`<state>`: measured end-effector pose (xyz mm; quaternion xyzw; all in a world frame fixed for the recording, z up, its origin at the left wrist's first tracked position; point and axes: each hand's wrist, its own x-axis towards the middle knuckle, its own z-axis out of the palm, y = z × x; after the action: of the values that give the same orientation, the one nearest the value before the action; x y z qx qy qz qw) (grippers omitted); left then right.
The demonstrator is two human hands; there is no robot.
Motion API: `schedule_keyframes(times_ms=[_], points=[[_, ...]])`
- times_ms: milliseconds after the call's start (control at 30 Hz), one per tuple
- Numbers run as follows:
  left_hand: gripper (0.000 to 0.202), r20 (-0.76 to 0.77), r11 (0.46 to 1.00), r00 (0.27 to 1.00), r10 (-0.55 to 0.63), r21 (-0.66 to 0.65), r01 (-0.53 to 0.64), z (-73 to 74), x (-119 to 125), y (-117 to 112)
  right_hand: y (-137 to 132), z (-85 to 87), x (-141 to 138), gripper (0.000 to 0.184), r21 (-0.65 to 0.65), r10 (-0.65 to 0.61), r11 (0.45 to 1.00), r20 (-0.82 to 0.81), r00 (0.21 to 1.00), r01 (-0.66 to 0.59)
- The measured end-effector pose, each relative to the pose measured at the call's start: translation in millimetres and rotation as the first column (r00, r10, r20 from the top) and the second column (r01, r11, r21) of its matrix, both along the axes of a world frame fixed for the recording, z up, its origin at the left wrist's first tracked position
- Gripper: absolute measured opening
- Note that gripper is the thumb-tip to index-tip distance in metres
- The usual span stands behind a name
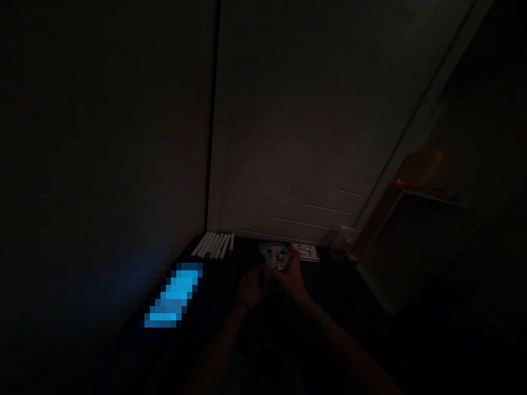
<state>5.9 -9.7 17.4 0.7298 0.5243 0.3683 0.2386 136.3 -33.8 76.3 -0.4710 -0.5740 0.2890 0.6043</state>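
The room is very dark. My left hand (250,289) and my right hand (293,277) meet over a dark surface (337,296), fingers curled around a small pale object with coloured dots (276,256). I cannot make out what the object is. Both hands seem to grip it, the right from the side, the left from below.
A row of several white markers (214,244) lies at the back left by the wall. A small printed card or box (307,252) lies behind the hands. A bright blue glowing screen (175,296) lies at the left. A light box or cabinet (395,247) stands at the right.
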Motion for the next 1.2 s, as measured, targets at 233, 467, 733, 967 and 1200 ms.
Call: schedule_keyframes(times_ms=[233, 467, 733, 967, 1200], points=[[0.060, -0.014, 0.991, 0.991, -0.130, -0.014, 0.130, 2.0, -2, -1, -12, -7.7, 44, 0.050, -0.256, 0.079, 0.954, -0.284, 0.956, -0.154], [0.063, -0.073, 0.987, 0.985, -0.157, 0.004, 0.158, 3.5, -2, -3, 50, 7.2, 41, 0.040, -0.450, 0.314, 0.738, -0.432, 0.846, -0.504], [0.068, -0.173, 0.993, 0.978, -0.117, 0.002, 0.119, 4.3, -2, -6, 49, 28.0, 29, 0.037, -0.272, 0.290, 0.891, -0.275, 0.917, -0.364], [0.065, -0.165, 0.994, 0.980, -0.110, 0.003, 0.112, 2.4, -1, -5, 19, 44.5, 43, 0.033, -0.108, 0.243, 0.967, 0.090, 0.966, -0.233], [0.066, -0.180, 0.991, 0.976, -0.126, 0.017, 0.132, 0.7, -1, -2, -3, 28.0, 54, 0.047, 0.014, 0.285, 0.948, 0.409, 0.867, -0.318]])
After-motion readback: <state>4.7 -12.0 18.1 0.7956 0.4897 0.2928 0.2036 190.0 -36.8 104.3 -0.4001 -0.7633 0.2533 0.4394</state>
